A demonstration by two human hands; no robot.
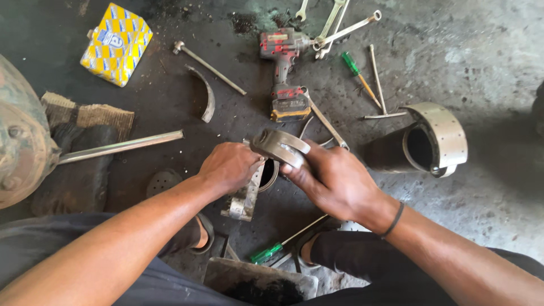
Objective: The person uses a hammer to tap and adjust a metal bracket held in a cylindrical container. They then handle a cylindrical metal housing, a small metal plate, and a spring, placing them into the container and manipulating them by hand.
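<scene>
At the middle of the frame both hands close on a curved metal brake shoe (277, 148) standing on the oily floor (487, 62). The left hand (229, 166) wraps its left side, fingers curled shut; the right hand (334, 181) pinches the upper arc with thumb and fingers. The shoe's long curve runs down-left towards its lower end, nearer the left hand, and a green-handled screwdriver (271, 252) lies below
</scene>
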